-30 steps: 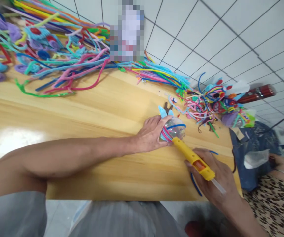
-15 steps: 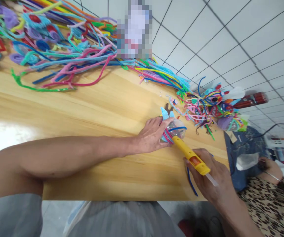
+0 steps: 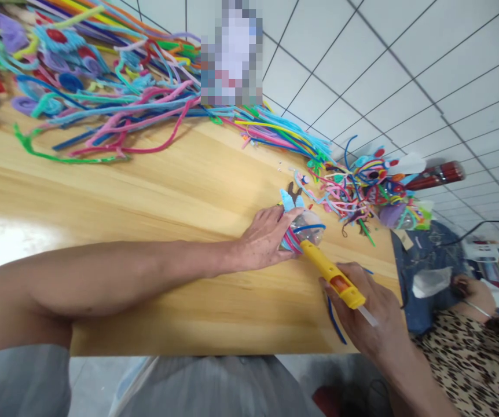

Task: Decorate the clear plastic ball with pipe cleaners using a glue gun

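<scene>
My left hand (image 3: 271, 236) is wrapped round a clear plastic bottle (image 3: 312, 229) that lies on the table, wound with pink and blue pipe cleaners. Light blue pointed pieces and a brown antler-like piece (image 3: 293, 190) stick out past my fingers. A yellow hot glue gun (image 3: 331, 272) is held in my right hand (image 3: 373, 310), its tip close to the wound pipe cleaners; whether it touches them I cannot tell. From its back end a clear glue stick (image 3: 367, 315) pokes out. One dark blue pipe cleaner (image 3: 335, 321) hangs by my right hand.
Piles of coloured pipe cleaners (image 3: 136, 104) line the table's far side along the tiled wall (image 3: 362, 69). Decorated figures (image 3: 375, 174) and a red cylinder (image 3: 440, 175) stand at the far right. Beyond the table's right edge sits a person in a leopard-print garment (image 3: 475, 359).
The whole view has shifted slightly to the left. Both hands, the bottle and the glue gun keep nearly the same places relative to each other.
</scene>
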Demonstrator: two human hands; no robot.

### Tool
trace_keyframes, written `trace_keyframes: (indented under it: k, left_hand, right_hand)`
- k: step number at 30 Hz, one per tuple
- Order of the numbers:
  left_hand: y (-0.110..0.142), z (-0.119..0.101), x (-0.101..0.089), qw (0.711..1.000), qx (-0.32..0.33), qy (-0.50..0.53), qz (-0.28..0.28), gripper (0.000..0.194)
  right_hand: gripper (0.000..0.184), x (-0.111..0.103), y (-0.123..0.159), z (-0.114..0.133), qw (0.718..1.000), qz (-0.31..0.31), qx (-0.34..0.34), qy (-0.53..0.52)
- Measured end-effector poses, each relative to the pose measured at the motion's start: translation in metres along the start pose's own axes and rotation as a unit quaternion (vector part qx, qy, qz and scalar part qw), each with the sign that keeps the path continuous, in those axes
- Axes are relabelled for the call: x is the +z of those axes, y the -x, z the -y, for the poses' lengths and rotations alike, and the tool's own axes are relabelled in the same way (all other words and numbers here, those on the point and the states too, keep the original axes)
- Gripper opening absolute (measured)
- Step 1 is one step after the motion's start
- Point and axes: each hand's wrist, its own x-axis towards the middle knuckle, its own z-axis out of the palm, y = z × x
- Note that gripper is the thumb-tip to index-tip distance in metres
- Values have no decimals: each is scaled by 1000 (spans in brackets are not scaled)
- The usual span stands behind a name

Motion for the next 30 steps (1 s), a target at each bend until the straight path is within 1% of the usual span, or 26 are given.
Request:
trace_keyframes:
  k: [4, 8, 11, 16, 24, 30]
  left_hand:
    - [0, 1, 0, 1000, 1, 8, -2, 97]
    - [0, 0, -1, 1000, 7, 2, 3, 97]
    - [0, 1, -1, 1000, 9, -1, 0, 97]
    - [1, 2, 1, 1000, 14, 6, -6, 98]
    - [0, 1, -3, 1000, 20, 14, 4, 95]
    - [1, 1, -2, 1000, 17, 1, 8, 95]
  right_hand:
    - [7, 1, -1, 0, 1000, -6, -10, 1]
    - [4, 2, -2, 1, 1000, -12, -14, 6]
    - [7, 1, -2, 1, 1000, -23, -17, 8]
    - [8, 0, -2, 1, 1000, -24, -17, 0]
    - [7, 2, -1, -1, 999, -32, -19, -7]
    - [15, 2, -1, 0, 999, -34, -22, 5]
